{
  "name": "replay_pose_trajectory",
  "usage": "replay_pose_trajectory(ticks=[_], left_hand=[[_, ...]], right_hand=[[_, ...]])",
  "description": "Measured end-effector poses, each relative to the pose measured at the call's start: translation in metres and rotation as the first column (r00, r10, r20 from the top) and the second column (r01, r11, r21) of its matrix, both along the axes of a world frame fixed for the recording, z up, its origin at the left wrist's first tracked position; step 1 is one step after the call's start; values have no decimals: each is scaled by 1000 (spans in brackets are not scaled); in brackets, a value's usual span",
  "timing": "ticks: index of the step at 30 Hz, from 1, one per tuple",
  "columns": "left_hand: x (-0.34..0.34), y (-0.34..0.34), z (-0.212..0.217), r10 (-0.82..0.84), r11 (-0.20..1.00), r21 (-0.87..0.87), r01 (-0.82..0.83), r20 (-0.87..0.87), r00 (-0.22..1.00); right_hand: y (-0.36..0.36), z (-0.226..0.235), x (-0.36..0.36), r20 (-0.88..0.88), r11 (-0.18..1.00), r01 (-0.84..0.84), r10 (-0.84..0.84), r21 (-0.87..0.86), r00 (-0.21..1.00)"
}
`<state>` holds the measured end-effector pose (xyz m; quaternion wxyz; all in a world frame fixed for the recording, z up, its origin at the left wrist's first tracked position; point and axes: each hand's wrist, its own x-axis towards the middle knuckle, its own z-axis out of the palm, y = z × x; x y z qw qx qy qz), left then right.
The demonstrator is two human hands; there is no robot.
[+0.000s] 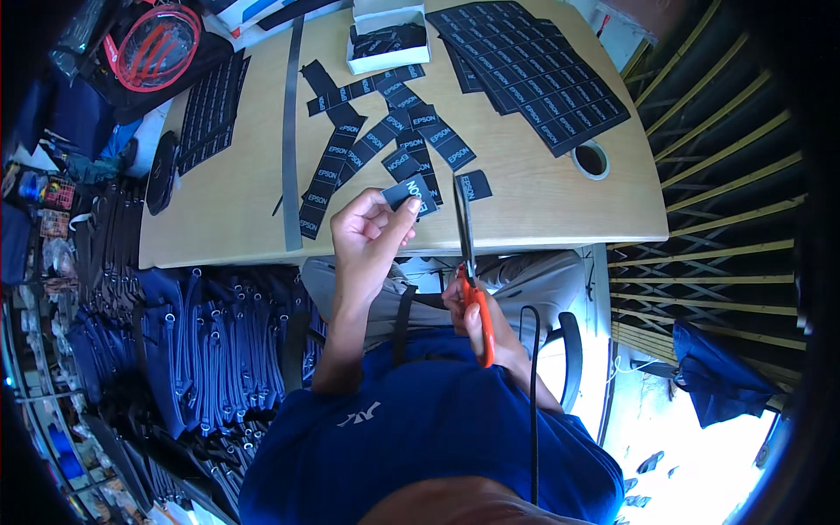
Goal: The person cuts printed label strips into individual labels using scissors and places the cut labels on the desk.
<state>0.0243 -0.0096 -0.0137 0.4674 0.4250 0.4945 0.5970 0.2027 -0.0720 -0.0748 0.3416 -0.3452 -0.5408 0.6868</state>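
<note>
Above the table's near edge, my left hand [367, 229] pinches a small black label [404, 196] with pale lettering between thumb and fingers. My right hand [479, 315] is wrapped round the orange handles of a pair of scissors [467, 254]. The scissor blades point away from me and look nearly closed. Beside their tips, a single cut label [475, 185] lies on the table. Beyond my left hand, several black label strips [337, 157] are spread over one another in a loose pile.
On the wooden table [236, 210] stands a white box [385, 65] with dark pieces inside. Black label sheets [547, 83] are stacked at the far right, others [213, 118] at the left. A long grey strip [292, 131] crosses the table. Blue straps [210, 350] hang at left; a folding gate [717, 210] stands right.
</note>
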Motion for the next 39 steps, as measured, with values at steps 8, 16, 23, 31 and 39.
replay_pose_trajectory(ticks=[8,16,23,31,39], left_hand=[[4,0,0,-13,999,29,14,-53,999],[7,-1,-1,-50,998,27,52,-71,996],[6,-2,-2,-78,997,24,80,-92,993],[7,-1,-1,-91,995,43,94,-58,994],[6,1,-1,-96,994,39,98,-56,994]], right_hand=[[5,0,1,30,992,-103,101,74,994],[5,2,-1,26,995,-52,50,85,998],[6,2,-2,30,996,-54,52,71,998],[5,3,-3,-4,999,-37,37,20,999],[7,14,-3,35,999,-35,35,-12,999]])
